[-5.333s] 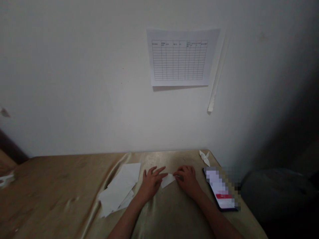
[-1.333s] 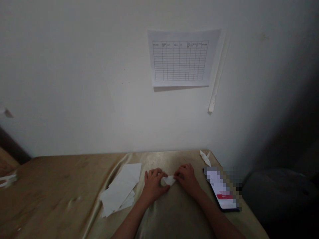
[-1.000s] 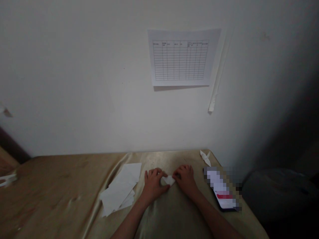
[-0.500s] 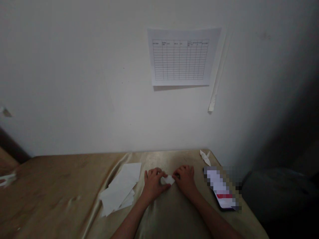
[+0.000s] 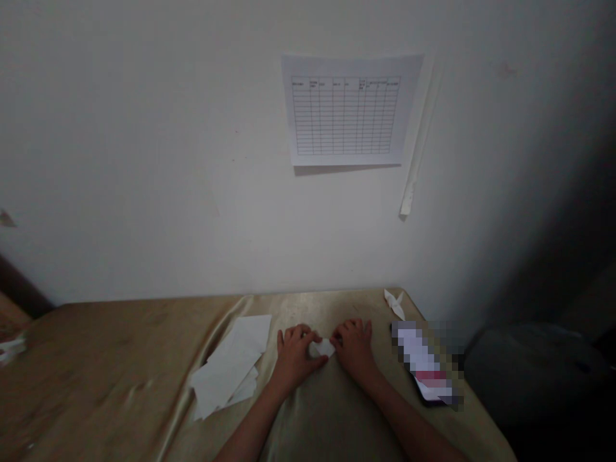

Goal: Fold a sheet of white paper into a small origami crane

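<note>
Head view: we see a small white folded paper, compact and creased, on the table left of the phone. Our left hand and right hand clamp its opposite edges with curled fingers. A paper stack lies farther left of the phone. Earlier, our left fingers were spread and the paper lay flatter.

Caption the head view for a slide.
Left hand and right hand pinch a small folded paper beside loose white sheets.
</note>
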{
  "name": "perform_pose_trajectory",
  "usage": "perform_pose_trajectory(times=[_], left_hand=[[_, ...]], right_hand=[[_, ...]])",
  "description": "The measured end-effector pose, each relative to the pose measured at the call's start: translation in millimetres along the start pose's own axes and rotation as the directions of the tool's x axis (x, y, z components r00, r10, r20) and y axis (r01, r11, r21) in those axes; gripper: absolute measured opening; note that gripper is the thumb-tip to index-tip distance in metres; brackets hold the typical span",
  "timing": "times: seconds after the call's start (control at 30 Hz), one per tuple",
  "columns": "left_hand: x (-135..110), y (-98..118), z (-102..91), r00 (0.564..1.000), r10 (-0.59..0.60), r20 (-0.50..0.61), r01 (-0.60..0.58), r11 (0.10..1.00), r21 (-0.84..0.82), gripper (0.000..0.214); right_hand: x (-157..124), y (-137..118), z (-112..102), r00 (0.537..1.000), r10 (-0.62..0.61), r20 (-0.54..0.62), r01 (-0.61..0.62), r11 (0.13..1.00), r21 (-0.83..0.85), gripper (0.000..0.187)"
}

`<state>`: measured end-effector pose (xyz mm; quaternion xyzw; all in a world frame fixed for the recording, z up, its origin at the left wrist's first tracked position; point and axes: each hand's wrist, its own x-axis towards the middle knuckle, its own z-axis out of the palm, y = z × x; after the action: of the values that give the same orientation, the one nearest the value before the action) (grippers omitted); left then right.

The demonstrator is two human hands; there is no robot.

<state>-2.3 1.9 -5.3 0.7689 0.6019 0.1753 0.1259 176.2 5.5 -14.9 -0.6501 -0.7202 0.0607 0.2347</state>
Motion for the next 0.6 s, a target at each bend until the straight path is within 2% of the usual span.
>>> perform_pose_trajectory(times=[0.27,0.43,0.6], left_hand=[[-2.8,3.2,-0.7,1.0,0.022,-0.019,-0.022,0.999,0.024,0.048],[-4.1,5.4,-3.7,0.999,0.038,0.017,-0.039,0.998,0.052,0.038],[-3.4,4.7,-4.3,0.999,0.041,0.019,-0.042,0.997,0.057,0.038]], right_hand=[[-0.6,0.6,1.6,1.0,0.004,0.004,-0.004,1.0,-0.014,0.013],[-0.3,2.8,2.6,1.0,0.019,0.023,-0.019,1.0,-0.007,0.013],[0.2,2.7,1.9,1.0,0.004,0.024,-0.004,1.0,-0.01,0.015]])
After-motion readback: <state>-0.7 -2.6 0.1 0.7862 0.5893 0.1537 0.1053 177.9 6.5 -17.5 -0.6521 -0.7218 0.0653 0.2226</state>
